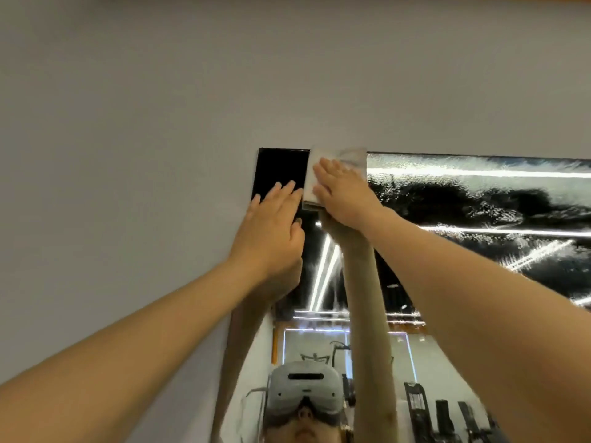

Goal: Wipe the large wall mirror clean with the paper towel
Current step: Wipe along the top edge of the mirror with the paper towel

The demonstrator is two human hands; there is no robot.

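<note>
Two hands meet one wall mirror [447,199]: the right hand [342,187] presses one paper towel [323,161] flat-fingered at its top edge; the left hand [271,225] rests open beside it.

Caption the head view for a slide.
Right hand presses paper towel on mirror top corner; left hand braces flat.

One head-worn wide-angle view — tilted steeply upward, close to the mirror [447,203] and wall [160,91].
</note>
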